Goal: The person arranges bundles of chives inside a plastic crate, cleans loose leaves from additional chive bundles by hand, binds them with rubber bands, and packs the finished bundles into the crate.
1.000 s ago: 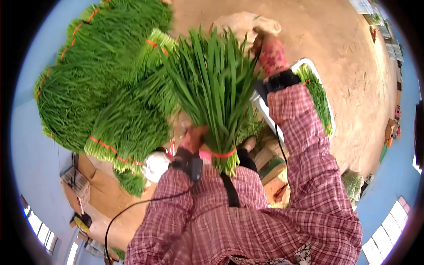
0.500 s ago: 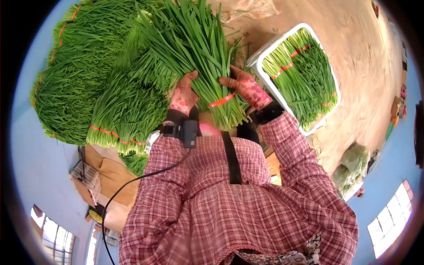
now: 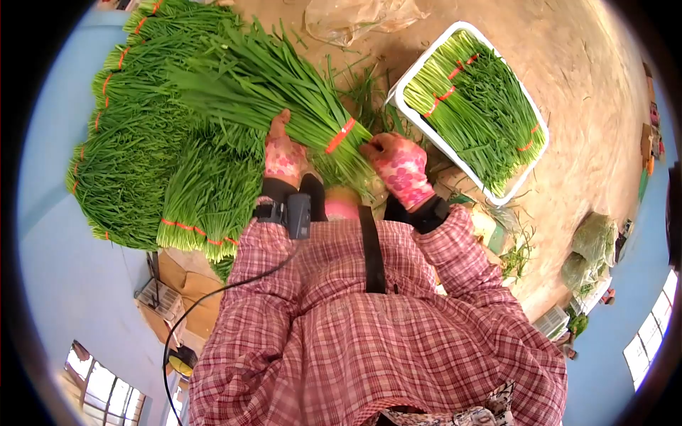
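Observation:
A bundle of long green leaves (image 3: 298, 92) with an orange band round its stems lies tilted in front of me, leaf tips to the upper left. My left hand (image 3: 285, 153), in a pink patterned glove, holds it from below, thumb up at its lower side. My right hand (image 3: 399, 165), gloved alike, is closed at the cut stem ends just right of the band; its fingertips pinch at the stems. The palm side of my left hand is partly hidden by the leaves.
Stacked banded green bundles (image 3: 135, 142) fill the left side. A white basket (image 3: 399, 99) with several banded bundles stands on the floor at the right. A clear plastic bag (image 3: 359, 18) lies beyond. Loose leaves (image 3: 366, 96) are scattered between bundle and basket.
The bundle has tipped over, its leaf tips now pointing upper left. My right hand, first out beyond the leaves, came back to the bundle and then closed at the stem ends.

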A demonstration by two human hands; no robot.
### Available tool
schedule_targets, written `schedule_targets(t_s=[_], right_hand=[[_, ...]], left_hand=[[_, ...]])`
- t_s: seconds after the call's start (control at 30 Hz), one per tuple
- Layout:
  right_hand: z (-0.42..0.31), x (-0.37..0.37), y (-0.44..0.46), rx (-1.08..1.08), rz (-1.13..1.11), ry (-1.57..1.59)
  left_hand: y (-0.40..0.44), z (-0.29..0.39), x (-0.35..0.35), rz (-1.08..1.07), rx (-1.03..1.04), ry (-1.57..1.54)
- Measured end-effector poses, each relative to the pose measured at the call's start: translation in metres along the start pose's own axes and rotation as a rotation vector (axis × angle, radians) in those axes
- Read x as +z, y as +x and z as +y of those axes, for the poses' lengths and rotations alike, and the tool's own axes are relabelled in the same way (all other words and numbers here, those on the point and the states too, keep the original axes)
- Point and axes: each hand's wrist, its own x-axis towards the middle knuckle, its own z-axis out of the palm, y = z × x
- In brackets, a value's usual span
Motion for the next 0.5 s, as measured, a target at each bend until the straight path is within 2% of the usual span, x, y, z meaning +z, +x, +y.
schedule_targets(t_s=[0.03, 0.13, 0.23, 0.27, 0.43, 0.5], right_hand=[[0.001, 0.002, 0.002, 0.007, -0.029, -0.067], [0.009, 0.014, -0.004, -0.210, 0.090, -0.146], [0.009, 0.041, -0.001, -0.167, 0.178, -0.225], [0.007, 0.048, 0.002, -0.154, 0.162, -0.269], [0.026, 0.043, 0.000, 0.002, 0.088, -0.099], [0.037, 0.040, -0.007, 0.132, 0.022, -0.145]], left_hand=[[0.009, -0.003, -0.013, -0.025, 0.000, 0.009], [0.008, -0.004, -0.022, -0.029, 0.024, 0.035], [0.003, -0.001, -0.026, -0.029, 0.039, 0.055], [0.002, 0.001, -0.026, -0.030, 0.046, 0.065], [0.010, 0.022, -0.036, -0.013, 0.060, 0.099], [0.012, 0.032, -0.038, -0.018, 0.068, 0.042]])
